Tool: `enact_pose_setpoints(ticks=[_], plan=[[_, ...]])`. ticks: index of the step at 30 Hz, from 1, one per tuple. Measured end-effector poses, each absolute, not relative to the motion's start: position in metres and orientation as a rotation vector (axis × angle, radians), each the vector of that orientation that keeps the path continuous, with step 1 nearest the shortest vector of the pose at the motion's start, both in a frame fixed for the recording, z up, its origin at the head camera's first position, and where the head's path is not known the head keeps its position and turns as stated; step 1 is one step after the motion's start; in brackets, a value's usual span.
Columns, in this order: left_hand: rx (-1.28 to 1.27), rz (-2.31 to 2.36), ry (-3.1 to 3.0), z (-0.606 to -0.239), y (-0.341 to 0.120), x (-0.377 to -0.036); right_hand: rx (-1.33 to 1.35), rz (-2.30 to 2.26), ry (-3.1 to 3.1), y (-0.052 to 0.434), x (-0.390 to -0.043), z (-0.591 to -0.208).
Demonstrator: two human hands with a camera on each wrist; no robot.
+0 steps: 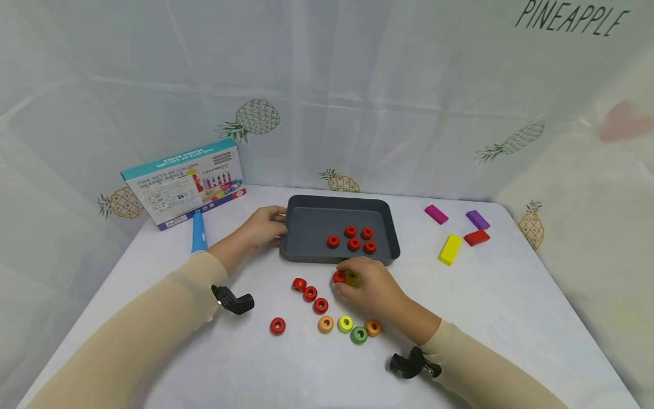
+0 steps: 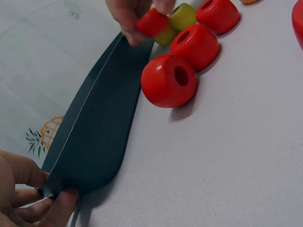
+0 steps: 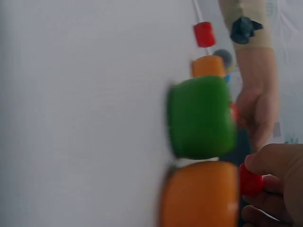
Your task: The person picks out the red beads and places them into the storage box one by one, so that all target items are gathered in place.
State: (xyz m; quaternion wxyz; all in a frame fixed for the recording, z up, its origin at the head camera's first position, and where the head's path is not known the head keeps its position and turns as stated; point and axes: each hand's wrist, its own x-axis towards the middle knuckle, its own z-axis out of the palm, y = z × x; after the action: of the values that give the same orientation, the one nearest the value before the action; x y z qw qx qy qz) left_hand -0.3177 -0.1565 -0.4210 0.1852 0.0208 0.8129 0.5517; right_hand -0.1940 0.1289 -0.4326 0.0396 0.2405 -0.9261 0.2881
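The right hand (image 1: 375,289) lies on the white table (image 1: 511,318) just near of the dark grey tray (image 1: 306,218), its fingertips (image 2: 130,21) pinching a red bead (image 1: 339,277) with an olive-green bead (image 1: 352,278) touching it on the right; the left wrist view shows the red bead (image 2: 152,22) lifted against the olive-green one (image 2: 177,21) at the tray's near wall (image 2: 102,123). The left hand (image 1: 263,227) grips the tray's left rim, fingers (image 2: 28,196) curled round its corner. Inside the tray lie 5 red beads (image 1: 354,238) in a loose cluster toward the right half. On the table left of the right hand, 3 more red beads (image 1: 309,292) run in a slanted line, and a 4th red bead (image 1: 277,325) sits apart, nearer and further left. Near of the right hand stand an orange bead (image 1: 325,324), a yellow bead (image 1: 345,323), a green bead (image 1: 359,335) and another orange bead (image 1: 373,328), close together; the right wrist view shows the green (image 3: 201,118) and orange (image 3: 199,194) ones blurred and large. At the far left a toy box (image 1: 184,183) stands tilted against the pineapple-print backdrop (image 1: 357,85), with a blue pen-like stick (image 1: 198,233) lying before it. At the far right lie 4 blocks: pink (image 1: 436,214), purple (image 1: 477,219), red (image 1: 476,237) and yellow (image 1: 450,249).
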Motion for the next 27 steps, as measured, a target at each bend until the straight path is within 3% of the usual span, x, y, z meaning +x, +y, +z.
enact_pose_setpoints(ticks=[8, 17, 27], plan=[[0.063, 1.559, 2.285, -0.421, -0.157, -0.319, 0.823, 0.917, -2.762, 0.135, -0.215, -0.403], [0.063, 1.557, 2.28, -0.422, -0.155, -0.318, 0.734, 0.777, -2.865, 0.138, -0.253, -0.41], [0.04, 1.555, 2.283, -0.422, -0.157, -0.32, 0.697, 0.825, -2.833, 0.146, -0.252, -0.408]])
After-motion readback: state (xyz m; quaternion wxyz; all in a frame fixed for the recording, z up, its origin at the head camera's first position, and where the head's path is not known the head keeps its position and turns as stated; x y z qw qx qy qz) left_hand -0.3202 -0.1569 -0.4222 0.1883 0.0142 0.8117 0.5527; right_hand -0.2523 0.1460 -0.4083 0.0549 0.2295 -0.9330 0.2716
